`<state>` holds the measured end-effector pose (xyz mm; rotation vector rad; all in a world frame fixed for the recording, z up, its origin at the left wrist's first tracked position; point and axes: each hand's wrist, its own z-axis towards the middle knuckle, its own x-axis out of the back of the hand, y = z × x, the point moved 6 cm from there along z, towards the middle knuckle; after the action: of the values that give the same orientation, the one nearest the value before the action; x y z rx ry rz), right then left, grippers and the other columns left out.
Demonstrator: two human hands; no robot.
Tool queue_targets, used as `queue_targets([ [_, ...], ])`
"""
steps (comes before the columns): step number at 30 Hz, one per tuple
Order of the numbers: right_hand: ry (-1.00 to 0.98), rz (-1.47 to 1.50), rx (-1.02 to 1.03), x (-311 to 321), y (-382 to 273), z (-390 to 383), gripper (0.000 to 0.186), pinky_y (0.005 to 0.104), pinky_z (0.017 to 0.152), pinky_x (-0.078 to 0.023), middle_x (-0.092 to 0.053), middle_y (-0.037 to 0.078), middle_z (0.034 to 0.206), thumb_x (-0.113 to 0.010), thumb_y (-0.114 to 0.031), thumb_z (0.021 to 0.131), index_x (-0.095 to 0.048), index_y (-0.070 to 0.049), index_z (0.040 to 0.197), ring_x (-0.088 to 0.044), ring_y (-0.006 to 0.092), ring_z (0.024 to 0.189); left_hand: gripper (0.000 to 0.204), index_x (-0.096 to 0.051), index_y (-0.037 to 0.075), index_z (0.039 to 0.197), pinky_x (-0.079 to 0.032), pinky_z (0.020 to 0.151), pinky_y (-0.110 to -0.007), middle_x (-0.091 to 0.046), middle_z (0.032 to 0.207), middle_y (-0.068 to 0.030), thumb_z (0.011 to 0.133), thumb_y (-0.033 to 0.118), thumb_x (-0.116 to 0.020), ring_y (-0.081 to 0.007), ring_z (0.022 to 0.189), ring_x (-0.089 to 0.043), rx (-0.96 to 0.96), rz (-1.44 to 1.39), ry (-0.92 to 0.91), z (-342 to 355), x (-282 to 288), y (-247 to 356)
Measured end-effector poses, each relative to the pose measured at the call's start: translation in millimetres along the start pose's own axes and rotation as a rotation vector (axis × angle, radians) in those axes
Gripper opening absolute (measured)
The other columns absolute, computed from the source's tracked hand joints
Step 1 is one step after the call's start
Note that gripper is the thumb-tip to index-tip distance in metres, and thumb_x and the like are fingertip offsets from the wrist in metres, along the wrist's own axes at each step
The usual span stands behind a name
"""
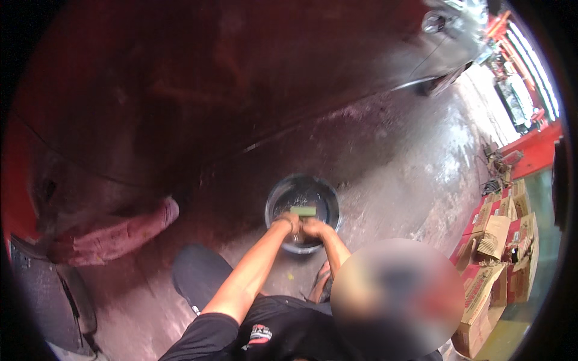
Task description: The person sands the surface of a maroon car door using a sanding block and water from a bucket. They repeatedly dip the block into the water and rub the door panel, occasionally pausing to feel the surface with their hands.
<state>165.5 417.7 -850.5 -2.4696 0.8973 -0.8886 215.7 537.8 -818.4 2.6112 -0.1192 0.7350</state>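
A round dark basin stands on the floor in front of me, with what looks like water in it. Both my forearms reach forward over its near rim. My left hand and my right hand are close together above the basin, fingers curled. Between and just beyond them is a pale green oblong block, which both hands seem to grip at its near side. Most of the fingertips are hidden by the hands, and the small picture leaves the block's material unclear.
A large dark red vehicle body fills the far side, its lower edge slanting toward the basin. Cardboard boxes are stacked at the right. A dark curved panel stands at the left, near a dusty reddish piece. A blurred disc covers the lower right.
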Motion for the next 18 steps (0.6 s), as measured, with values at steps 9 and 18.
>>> queue_targets([
  [9, 0.881, 0.978, 0.407, 283.6, -172.5, -173.8, 0.064, 0.0394, 0.094, -0.058, -0.062, 0.006, 0.141, -0.047, -0.061, 0.110, -0.053, -0.014, 0.154, -0.063, 0.0185, 0.119, 0.027, -0.075, 0.007, 0.121, -0.060, 0.094, -0.045, -0.076, 0.111, -0.0188, 0.095, 0.007, -0.068, -0.0384, 0.107, -0.073, -1.133, 0.117, 1.111, -276.6, 343.7, 138.9],
  [18, 1.811, 0.000, 0.903, 385.3, -490.6, -317.1, 0.061, 0.0801, 0.120, -0.017, -0.032, 0.019, 0.172, -0.048, -0.039, 0.112, -0.038, -0.007, 0.163, -0.027, 0.0463, 0.159, 0.034, -0.065, 0.002, 0.137, -0.052, 0.111, -0.044, -0.069, 0.133, -0.0191, 0.105, 0.010, -0.056, -0.0356, 0.129, -0.064, -1.042, 0.950, 1.693, -498.2, 509.5, 181.4],
])
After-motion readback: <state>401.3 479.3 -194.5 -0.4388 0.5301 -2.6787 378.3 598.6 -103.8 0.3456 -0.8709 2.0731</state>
